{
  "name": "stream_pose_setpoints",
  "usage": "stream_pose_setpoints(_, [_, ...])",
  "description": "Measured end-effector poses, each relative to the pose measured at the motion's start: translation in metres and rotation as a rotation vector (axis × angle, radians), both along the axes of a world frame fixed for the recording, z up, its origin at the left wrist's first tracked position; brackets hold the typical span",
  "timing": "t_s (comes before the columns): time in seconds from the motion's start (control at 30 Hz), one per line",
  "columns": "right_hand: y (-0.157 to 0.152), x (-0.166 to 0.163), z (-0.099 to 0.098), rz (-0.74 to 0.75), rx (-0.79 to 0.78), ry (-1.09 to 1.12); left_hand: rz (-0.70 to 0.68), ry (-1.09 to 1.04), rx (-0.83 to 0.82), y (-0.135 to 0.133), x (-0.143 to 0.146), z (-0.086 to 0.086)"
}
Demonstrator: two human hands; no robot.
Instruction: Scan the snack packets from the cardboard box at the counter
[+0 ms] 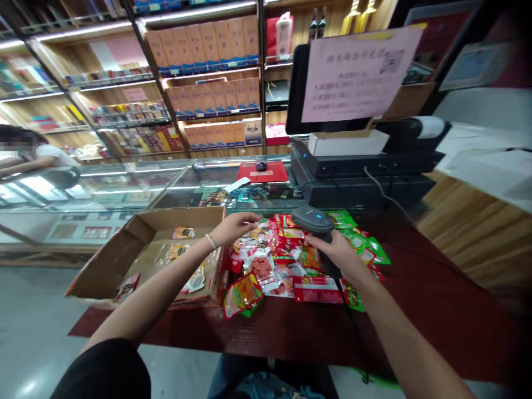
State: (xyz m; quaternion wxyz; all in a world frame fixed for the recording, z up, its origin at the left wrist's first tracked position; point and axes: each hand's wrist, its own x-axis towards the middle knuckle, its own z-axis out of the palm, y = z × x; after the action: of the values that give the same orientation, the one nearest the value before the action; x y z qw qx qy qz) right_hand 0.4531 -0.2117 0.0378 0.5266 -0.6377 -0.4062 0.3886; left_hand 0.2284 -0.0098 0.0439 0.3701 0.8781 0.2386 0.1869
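Note:
My right hand [337, 252] is wrapped round the grip of a dark barcode scanner [312, 219], whose head with a blue light points down at a pile of snack packets [286, 260] on the dark red counter [436, 310]. My left hand [235, 226] reaches over the pile's far left edge with fingers pinched on a small packet there. The packets are red, green and orange, lying loosely on top of each other.
An open cardboard box [124, 249] with a few packets inside sits left of the pile. Behind stand a till with a monitor [299, 88] and a paper notice [357, 72], a glass display counter [124, 185], and shelves. A person sits at far left [25, 152].

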Motion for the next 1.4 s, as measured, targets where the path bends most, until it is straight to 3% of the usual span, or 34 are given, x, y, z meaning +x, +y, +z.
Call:
stream_pose_setpoints(0.17, [0.040, -0.053, 0.004, 0.137, -0.037, -0.039, 0.200, -0.062, -0.125, 0.018, -0.086, -0.010])
stream_pose_setpoints(0.33, [0.080, -0.111, 0.006, 0.297, -0.026, -0.098, 0.421, -0.057, -0.184, 0.035, -0.168, -0.036])
stream_pose_setpoints(0.47, [0.110, -0.156, -0.001, 0.430, -0.035, -0.058, 0.477, -0.069, -0.258, 0.047, -0.223, -0.058])
stream_pose_setpoints(0.53, [0.125, -0.175, -0.008, 0.480, -0.041, -0.046, 0.518, -0.011, -0.228, 0.050, -0.243, -0.066])
stream_pose_setpoints(0.63, [0.143, -0.199, -0.016, 0.520, -0.064, -0.042, 0.573, 0.186, -0.047, 0.050, -0.265, -0.069])
stream_pose_setpoints(0.77, [0.158, -0.215, -0.021, 0.523, -0.100, -0.067, 0.573, 0.387, 0.088, 0.046, -0.277, -0.071])
stream_pose_setpoints(1.07, [0.165, -0.220, -0.027, 0.554, -0.160, -0.091, 0.428, 0.650, 0.017, 0.033, -0.261, -0.105])
stream_pose_setpoints(1.4, [0.166, -0.215, -0.031, 0.581, -0.095, -0.018, 0.524, 0.625, 0.030, 0.025, -0.247, -0.095])
